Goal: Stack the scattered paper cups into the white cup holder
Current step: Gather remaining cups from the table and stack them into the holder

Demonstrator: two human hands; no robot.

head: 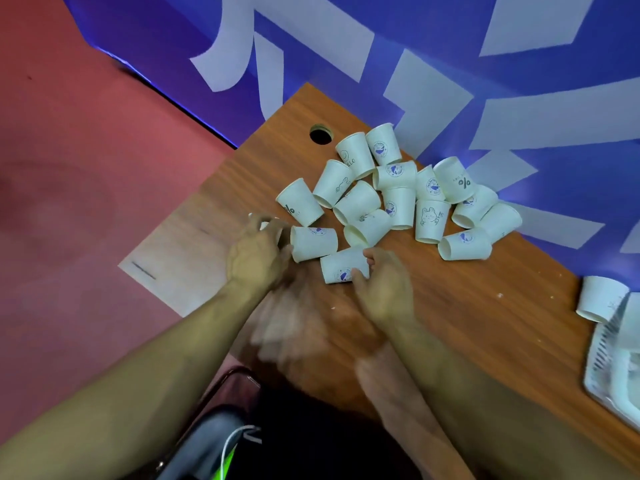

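While most of the paper cups [398,195] sit in one messy heap on the wooden table [450,306], up against the blue wall with white shapes [519,98], both hands are down at the near edge of that pile. Nearly every cup is tipped on its side, long axes pointing all over the place, some mouths facing the person, some facing the wall.

Right hand [386,285] has its fingers wrapped on a lying cup with a blue logo [341,268]. That one's long axis runs roughly left-right across the table, mouth end toward the left hand, base tucked in the fingers.

Left hand [256,256] is curled, knuckles up, touching the rim end of another sideways cup [313,242], whose axis also runs left-right. Something white [265,225] pokes out past its fingertips, but it's blurry, so I can't tell if that hand is actually gripping anything.

Off at the far right edge there's the white cup holder [613,362], slatted side showing, with one cup [601,297] right against its far end, well apart from the heap. Round cable hole [321,134] in the tabletop near the far corner, red floor [86,168] off to the left.
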